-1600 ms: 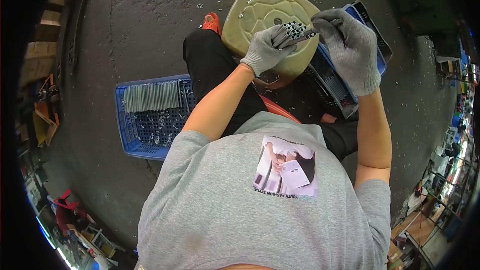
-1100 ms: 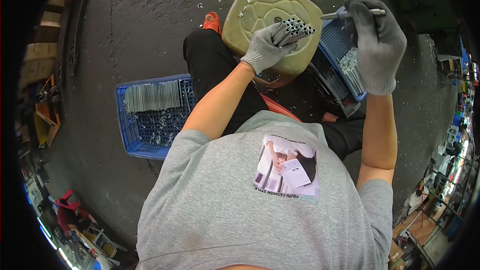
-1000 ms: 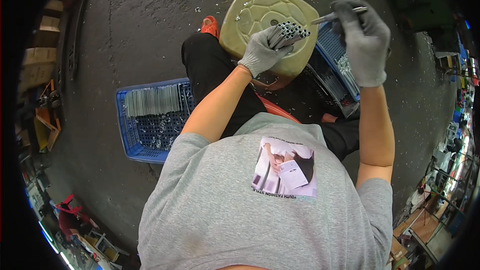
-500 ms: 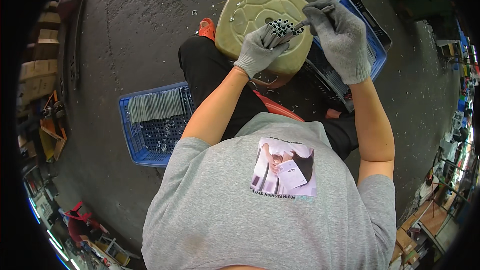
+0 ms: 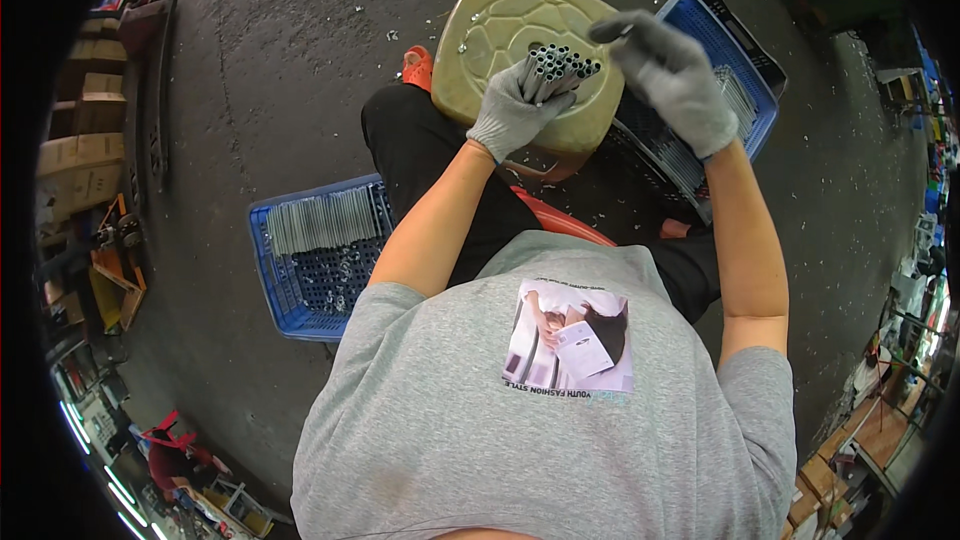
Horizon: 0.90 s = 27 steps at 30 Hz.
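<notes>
My left hand, in a grey knit glove, is closed round a bundle of thin metal tubes. Their hollow ends face up, and the bundle is over a yellowish-green plastic stool. Just right of the bundle my right hand, also gloved in grey, is raised and apart from the tubes. Motion smears its fingers, so I cannot make out whether anything is between them. The glove's fingertips look dark. More metal tubes lie in a blue crate beside my right hand.
A blue plastic basket at my left holds a row of metal tubes and small loose metal pieces. A black crate with tubes stands between my right knee and the stool. Metal scraps lie on the dark floor. Cardboard boxes stand far left.
My right hand has drawn away from the tube ends, where it held a thin dark rod against them. My left hand still grips the bundle.
</notes>
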Each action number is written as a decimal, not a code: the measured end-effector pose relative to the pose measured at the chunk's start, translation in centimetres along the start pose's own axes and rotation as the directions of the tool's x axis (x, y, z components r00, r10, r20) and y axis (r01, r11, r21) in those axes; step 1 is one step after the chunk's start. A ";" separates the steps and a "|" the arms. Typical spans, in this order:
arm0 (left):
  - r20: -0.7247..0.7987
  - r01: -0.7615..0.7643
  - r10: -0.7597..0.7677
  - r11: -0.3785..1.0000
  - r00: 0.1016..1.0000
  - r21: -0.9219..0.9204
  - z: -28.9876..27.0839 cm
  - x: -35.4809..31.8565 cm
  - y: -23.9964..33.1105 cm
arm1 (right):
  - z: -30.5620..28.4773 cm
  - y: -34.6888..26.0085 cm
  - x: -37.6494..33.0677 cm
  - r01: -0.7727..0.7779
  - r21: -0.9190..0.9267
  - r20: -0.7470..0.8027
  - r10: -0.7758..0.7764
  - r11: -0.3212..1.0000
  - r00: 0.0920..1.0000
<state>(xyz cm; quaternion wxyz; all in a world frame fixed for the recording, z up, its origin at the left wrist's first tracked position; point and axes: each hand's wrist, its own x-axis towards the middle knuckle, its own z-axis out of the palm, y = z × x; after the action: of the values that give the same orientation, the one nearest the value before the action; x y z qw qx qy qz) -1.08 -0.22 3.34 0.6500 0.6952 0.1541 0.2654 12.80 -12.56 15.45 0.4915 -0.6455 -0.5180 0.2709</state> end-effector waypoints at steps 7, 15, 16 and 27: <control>0.037 -0.023 0.019 0.993 0.999 0.117 -0.5 0.3 -1.0 | 2.3 3.4 -0.6 0.068 0.100 -0.044 -0.064 0.993 0.997; 0.068 -0.043 0.042 0.999 0.997 0.022 -0.9 0.6 -2.9 | 3.1 4.9 -0.5 0.043 0.106 -0.043 -0.038 0.993 0.998; 0.066 -0.049 0.049 0.999 0.997 -0.002 -1.0 0.6 -3.1 | 3.2 4.9 -0.4 0.042 0.112 -0.032 -0.039 0.993 0.999; 0.215 -0.059 0.003 0.965 0.977 0.254 -1.9 1.2 -1.7 | 3.3 6.2 -0.1 0.240 0.210 -0.098 -0.224 0.948 0.970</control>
<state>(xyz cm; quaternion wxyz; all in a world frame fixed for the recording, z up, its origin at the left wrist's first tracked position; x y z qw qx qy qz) -0.95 2.22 1.95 0.5622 0.8008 0.1058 0.1773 12.40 -11.36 8.54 0.6067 -0.5312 -0.5390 0.2432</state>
